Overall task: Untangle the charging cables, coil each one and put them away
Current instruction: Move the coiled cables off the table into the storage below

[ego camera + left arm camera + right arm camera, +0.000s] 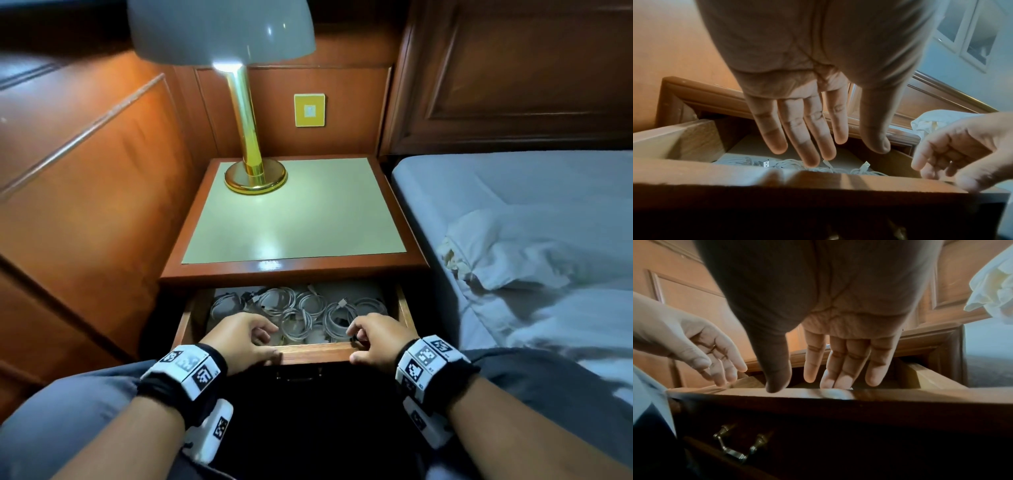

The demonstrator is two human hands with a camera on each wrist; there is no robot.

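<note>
My left hand and right hand hover palm-down over the near rim of the open drawer, fingers relaxed and extended, grasping nothing. The coiled white cables lie inside the drawer, beyond my fingertips.

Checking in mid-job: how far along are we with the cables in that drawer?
Done, by the look of it: several white cables lie in separate coils inside the open drawer; whether any stay tangled is hard to tell. In hand: nothing. The left hand and right hand hover at the drawer's front edge, fingers relaxed, holding no cable. Left: probably just pushing the drawer closed; the nightstand top carries only the lamp.
</note>
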